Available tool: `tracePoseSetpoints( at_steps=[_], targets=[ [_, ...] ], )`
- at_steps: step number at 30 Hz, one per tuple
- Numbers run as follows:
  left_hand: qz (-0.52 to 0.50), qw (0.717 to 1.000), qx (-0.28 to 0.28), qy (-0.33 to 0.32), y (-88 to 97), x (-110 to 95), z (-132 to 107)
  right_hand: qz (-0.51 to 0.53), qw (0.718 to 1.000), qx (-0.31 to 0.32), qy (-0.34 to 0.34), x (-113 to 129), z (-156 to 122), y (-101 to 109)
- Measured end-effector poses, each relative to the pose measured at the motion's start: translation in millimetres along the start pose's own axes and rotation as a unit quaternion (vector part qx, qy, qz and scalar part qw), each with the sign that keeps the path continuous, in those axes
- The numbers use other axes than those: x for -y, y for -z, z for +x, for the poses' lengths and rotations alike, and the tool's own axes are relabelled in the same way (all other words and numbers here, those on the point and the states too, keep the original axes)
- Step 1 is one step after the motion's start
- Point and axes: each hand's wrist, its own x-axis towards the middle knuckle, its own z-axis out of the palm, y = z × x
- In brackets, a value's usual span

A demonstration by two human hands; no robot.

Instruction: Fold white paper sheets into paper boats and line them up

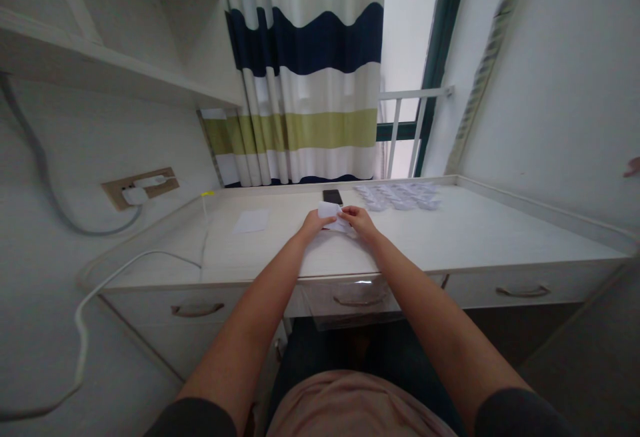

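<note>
Holding the white paper [328,209] at your twelve o'clock, you pinch its nine-o'clock side with your left hand [311,223] and its three-o'clock side with your right hand [361,222]; folding seems underway, so the next move likely calls for aligned edges.

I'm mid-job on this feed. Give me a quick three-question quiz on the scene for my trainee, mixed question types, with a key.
1. Multiple choice: what do the left hand and right hand hold between them?
A) a power plug
B) a piece of white paper
C) a drawer handle

2. True or false: a flat white sheet lies on the desk, to the left of the left hand.

3. Fill in: beyond the hands lies a dark rectangular item; the rows of small white pieces are to its ____.

Key: 1. B; 2. true; 3. right
</note>
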Motion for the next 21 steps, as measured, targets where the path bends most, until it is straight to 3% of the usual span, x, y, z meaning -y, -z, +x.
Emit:
tracePoseSetpoints(
  at_steps=[11,21],
  targets=[
    [0.011,0.999,0.042,-0.002,-0.6,5.1,-0.2,-0.042,0.999,-0.015,0.002,-0.2,0.4,1.8],
    [0.024,0.999,0.037,0.009,-2.7,2.7,-1.5,-0.057,0.998,-0.019,-0.004,-1.0,1.4,3.1]
  ],
)
